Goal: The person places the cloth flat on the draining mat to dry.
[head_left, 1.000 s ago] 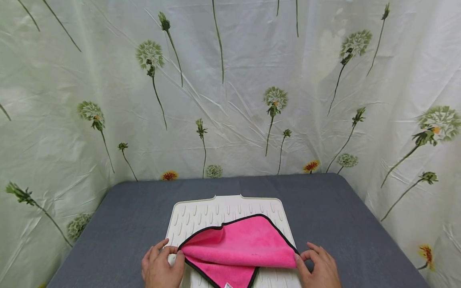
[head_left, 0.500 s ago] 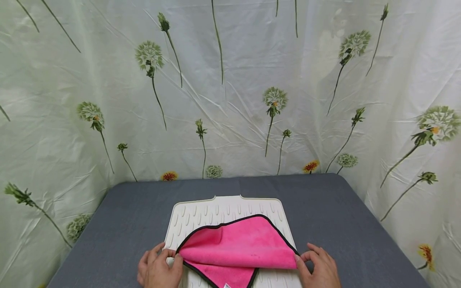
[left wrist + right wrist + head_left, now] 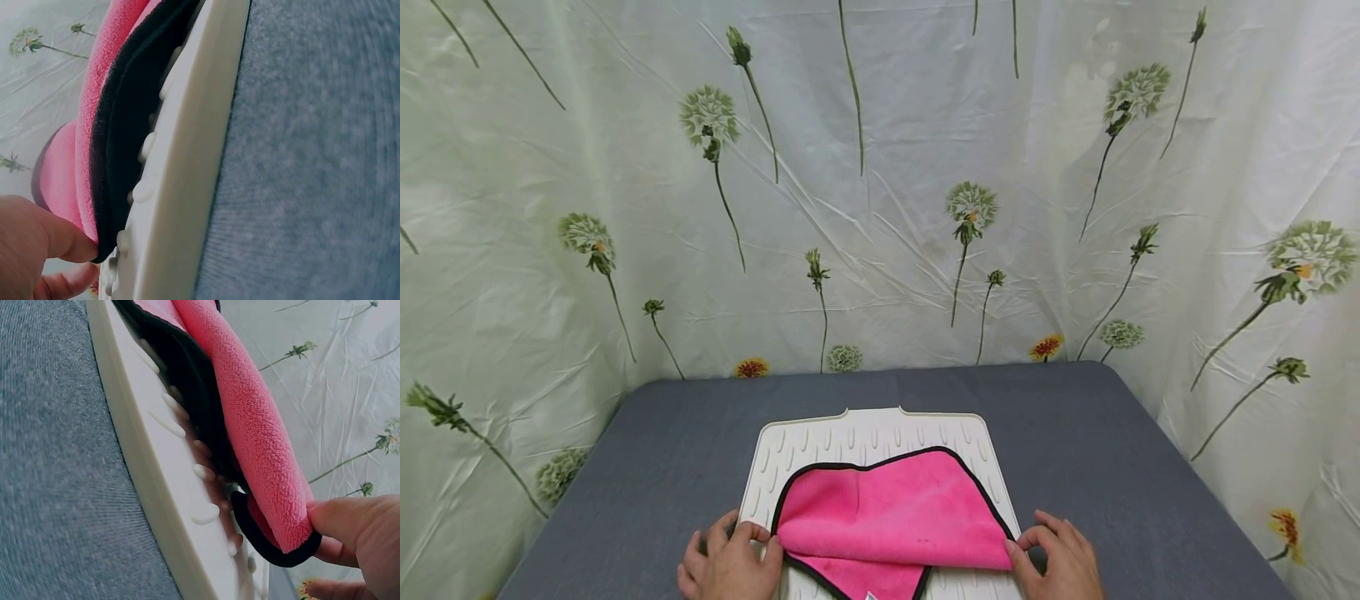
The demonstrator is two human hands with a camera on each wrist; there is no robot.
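Observation:
A pink plush cloth (image 3: 895, 508) with black edging lies partly folded on a cream ridged mat (image 3: 850, 433). A white tag shows on its lower flap in the head view. My left hand (image 3: 733, 562) pinches the cloth's left corner between thumb and forefinger; the left wrist view shows the fingertips right at the black edging (image 3: 103, 244). At the opposite side my right hand (image 3: 1056, 557) pinches the right end of the fold. In the right wrist view that rolled end (image 3: 269, 462) stands raised above the mat's ridges.
The mat rests on a table with a dark grey-blue cloth (image 3: 1112, 467), which extends on both sides of it. Behind and beside the table hangs a pale curtain (image 3: 895, 225) printed with dandelions.
The cloth's folded front edge has come slightly nearer the person. Its left upper edge has smoothed and spread. Both hands shift a little toward the person, still pinching the corners.

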